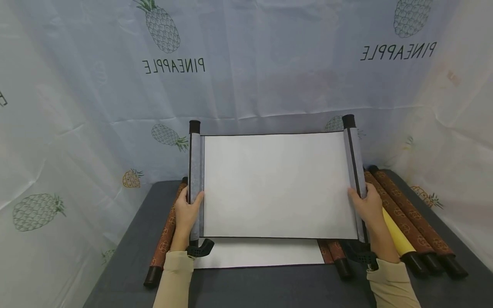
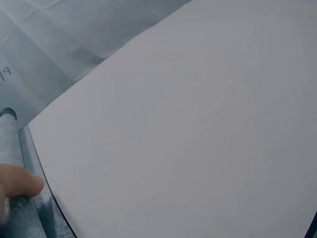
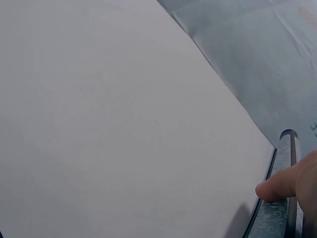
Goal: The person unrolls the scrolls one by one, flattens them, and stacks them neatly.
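This is looking like a makeshift recording booth rather than a lived-in room. A pale cloth backdrop (image 1: 269,64), printed with pineapples and the word PINEAPPLE, is hanging from nine o'clock round through twelve to three, closing off everything behind. A dark grey table (image 1: 127,273) is filling the six o'clock foreground, and rolled brown patterned scrolls (image 1: 412,218) are lying in rows at four and eight o'clock.
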The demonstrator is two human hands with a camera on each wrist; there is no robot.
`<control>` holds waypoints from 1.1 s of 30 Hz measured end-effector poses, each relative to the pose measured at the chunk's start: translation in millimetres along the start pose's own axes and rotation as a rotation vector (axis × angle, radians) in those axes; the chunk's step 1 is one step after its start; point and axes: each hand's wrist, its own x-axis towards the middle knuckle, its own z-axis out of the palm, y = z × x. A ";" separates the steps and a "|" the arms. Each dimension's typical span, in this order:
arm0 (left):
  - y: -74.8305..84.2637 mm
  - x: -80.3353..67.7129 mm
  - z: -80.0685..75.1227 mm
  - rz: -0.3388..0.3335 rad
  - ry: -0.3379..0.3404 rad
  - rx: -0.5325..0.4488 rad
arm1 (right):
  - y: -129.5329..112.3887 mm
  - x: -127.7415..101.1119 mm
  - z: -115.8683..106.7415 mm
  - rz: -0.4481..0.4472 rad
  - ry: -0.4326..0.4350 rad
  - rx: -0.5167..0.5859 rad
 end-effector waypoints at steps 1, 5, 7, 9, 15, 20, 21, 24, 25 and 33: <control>-0.5 0.4 -0.5 -0.001 0.000 -0.002 | 0.2 0.2 0.5 -0.003 0.004 -0.002; -1.6 1.6 -2.1 -0.004 -0.003 -0.007 | 0.6 0.6 3.3 -0.008 0.038 -0.011; -1.5 1.6 -2.7 -0.015 -0.009 -0.006 | 0.7 0.6 4.7 -0.009 0.069 -0.021; -1.3 1.2 -3.0 -0.033 -0.017 -0.004 | 1.2 0.3 5.8 -0.008 0.099 -0.033; -1.3 0.3 -1.3 -0.086 -0.041 0.045 | 3.9 0.9 7.1 0.027 0.122 -0.100; -3.7 0.7 0.0 -0.118 -0.064 0.082 | 3.4 0.1 5.4 0.041 0.121 -0.122; -4.1 0.8 0.0 -0.123 -0.068 0.085 | 3.3 -0.1 5.1 0.041 0.119 -0.120; -4.3 1.1 -0.1 -0.132 -0.075 0.081 | 3.1 -0.5 4.1 0.038 0.121 -0.111; -4.1 1.0 0.0 -0.131 -0.073 0.078 | 2.9 -0.6 3.8 0.040 0.120 -0.106; -5.8 1.4 2.9 -0.045 0.050 0.116 | 2.4 -1.5 3.4 0.048 0.118 -0.116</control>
